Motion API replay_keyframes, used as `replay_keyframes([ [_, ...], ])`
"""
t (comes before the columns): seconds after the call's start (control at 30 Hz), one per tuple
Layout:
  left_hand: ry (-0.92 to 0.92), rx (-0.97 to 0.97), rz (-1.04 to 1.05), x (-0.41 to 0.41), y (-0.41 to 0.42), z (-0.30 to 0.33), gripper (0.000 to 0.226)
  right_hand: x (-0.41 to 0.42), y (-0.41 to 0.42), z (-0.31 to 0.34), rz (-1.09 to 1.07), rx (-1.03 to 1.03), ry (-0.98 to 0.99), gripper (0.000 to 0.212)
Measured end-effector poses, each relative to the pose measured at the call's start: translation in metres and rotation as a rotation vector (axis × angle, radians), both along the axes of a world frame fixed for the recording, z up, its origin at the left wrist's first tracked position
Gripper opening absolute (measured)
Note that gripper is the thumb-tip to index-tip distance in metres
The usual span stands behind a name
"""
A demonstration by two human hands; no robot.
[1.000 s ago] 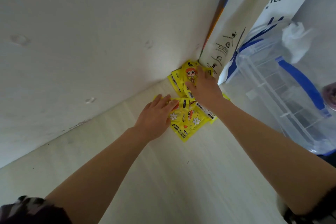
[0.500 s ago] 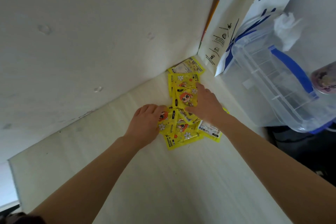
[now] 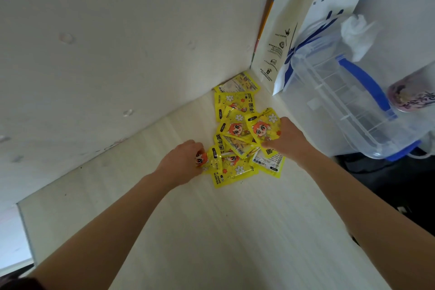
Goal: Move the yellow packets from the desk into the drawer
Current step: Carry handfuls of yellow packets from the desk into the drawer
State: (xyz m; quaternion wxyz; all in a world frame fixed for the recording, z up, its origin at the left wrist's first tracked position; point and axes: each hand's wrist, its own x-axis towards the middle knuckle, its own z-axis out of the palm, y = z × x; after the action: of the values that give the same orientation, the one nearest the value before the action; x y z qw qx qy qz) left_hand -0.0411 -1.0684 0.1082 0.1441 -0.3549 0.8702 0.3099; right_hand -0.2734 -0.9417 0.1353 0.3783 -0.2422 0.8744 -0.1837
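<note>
yellow packets (image 3: pixel 237 129) on desk | left hand (image 3: pixel 182 163) grips 1 | right hand (image 3: pixel 286 139) grips 1

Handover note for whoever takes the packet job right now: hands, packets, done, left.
Left hand: grips a packet at the pile's near-left edge.
Right hand: grips a packet at the pile's right side, lifted off the others.
Yellow packets: all in a loose overlapping pile on the desk, in the corner beside the paper bag and the clear plastic box.
Done: none in the drawer as far as visible; the drawer is out of view.
Left: gather the pile and move it to the drawer.
</note>
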Motion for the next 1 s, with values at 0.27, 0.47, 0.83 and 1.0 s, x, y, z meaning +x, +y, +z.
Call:
replay_keyframes([
  [0.27, 0.206, 0.054, 0.097, -0.035, -0.020, 0.029, 0.023, -0.011, 0.036, 0.000, -0.152, 0.066, 0.007, 0.051],
  [0.47, 0.232, 0.047, -0.055, -0.099, -0.026, 0.027, 0.027, 0.000, 0.052, -0.018, -0.248, 0.128, -0.056, 0.057],
  [0.83, 0.025, -0.097, -0.279, -0.140, -0.031, -0.001, 0.048, 0.013, 0.036, -0.030, -0.247, 0.202, 0.111, 0.060],
  [1.0, 0.047, -0.129, -0.279, -0.134, -0.028, 0.001, 0.056, 0.012, 0.021, -0.033, -0.322, 0.143, 0.050, 0.063],
])
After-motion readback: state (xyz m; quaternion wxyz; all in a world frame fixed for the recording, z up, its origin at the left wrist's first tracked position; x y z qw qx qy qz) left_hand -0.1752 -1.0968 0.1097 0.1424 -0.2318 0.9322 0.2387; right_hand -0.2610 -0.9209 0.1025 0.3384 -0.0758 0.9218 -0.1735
